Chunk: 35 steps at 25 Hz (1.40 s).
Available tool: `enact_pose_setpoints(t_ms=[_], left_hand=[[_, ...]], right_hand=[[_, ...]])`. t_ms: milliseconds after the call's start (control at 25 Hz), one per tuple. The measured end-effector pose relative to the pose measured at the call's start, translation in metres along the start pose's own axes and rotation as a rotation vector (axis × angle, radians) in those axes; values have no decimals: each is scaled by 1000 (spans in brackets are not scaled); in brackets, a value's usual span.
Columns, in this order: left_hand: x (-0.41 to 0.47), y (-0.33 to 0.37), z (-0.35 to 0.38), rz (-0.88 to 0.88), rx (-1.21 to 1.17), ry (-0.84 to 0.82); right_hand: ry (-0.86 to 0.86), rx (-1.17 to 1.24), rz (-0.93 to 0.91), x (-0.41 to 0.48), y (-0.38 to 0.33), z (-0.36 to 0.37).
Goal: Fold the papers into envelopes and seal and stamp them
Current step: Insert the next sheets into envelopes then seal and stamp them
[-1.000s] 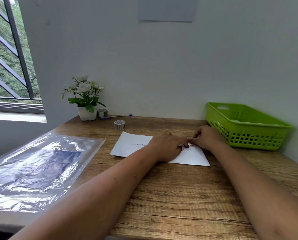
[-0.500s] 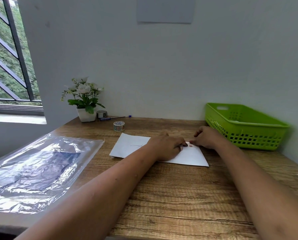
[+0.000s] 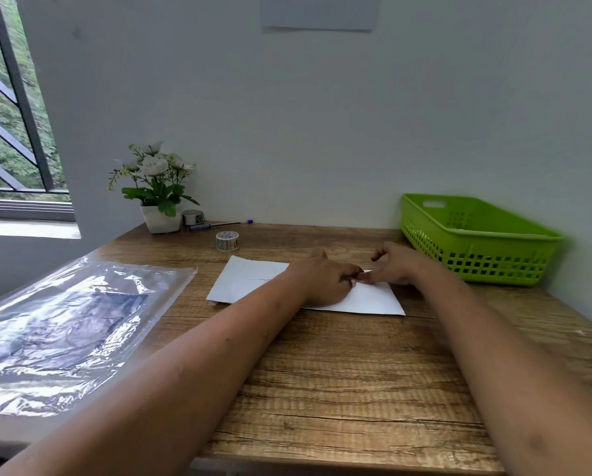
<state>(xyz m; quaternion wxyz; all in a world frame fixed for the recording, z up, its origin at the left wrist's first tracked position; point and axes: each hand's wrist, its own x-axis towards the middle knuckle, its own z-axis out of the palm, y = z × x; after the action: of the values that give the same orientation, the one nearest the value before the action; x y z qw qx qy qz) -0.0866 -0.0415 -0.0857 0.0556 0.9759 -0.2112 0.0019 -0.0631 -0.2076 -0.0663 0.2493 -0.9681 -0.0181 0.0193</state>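
Note:
A white folded paper [image 3: 250, 281] lies flat on the wooden desk [image 3: 339, 372], a crease line showing on its left half. My left hand [image 3: 324, 281] rests palm-down on the paper's middle with its fingers bent and pressing down. My right hand [image 3: 396, 266] lies at the paper's far right part, one finger stretched left onto the sheet and touching the left fingertips, the other fingers raised and curled. Whether something small sits under the fingertips I cannot tell. A patterned tape roll [image 3: 227, 240] stands just beyond the paper's far left corner.
A green plastic basket [image 3: 480, 235] stands at the right against the wall. A crinkled clear plastic bag [image 3: 64, 324] covers the desk's left side. At the back left are a potted white flower [image 3: 157, 190], a second tape roll [image 3: 193, 217] and a blue pen [image 3: 219, 224].
The paper and both hands stay in place. My right hand's outer fingers have lifted and one finger now reaches left to the left fingertips.

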Motion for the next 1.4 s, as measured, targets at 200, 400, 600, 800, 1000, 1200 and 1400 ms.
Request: enact_pose_setpoints(t_ms=[200,400,600,800,1000,1200,1400], left_hand=[[6,-1,-4,-46,91,-92],[19,-6,-2,-61,124,-170],[17,-6,0,-28,157,-99],[17,-7,3,-5,174,-72],[4,3,0,-57,70,-40],[-12,-35,-32,-299,9,-23],[-37,-90,-57,-722,-145,-237]], right_hand=[[-64,24,35,5,0,-5],[-160,195,100,5,2,-15],[-50,267,115,12,10,-10],[81,86,83,12,0,6],[97,81,114,13,0,-1],[206,214,104,15,14,-1],[216,295,153,11,12,-2]])
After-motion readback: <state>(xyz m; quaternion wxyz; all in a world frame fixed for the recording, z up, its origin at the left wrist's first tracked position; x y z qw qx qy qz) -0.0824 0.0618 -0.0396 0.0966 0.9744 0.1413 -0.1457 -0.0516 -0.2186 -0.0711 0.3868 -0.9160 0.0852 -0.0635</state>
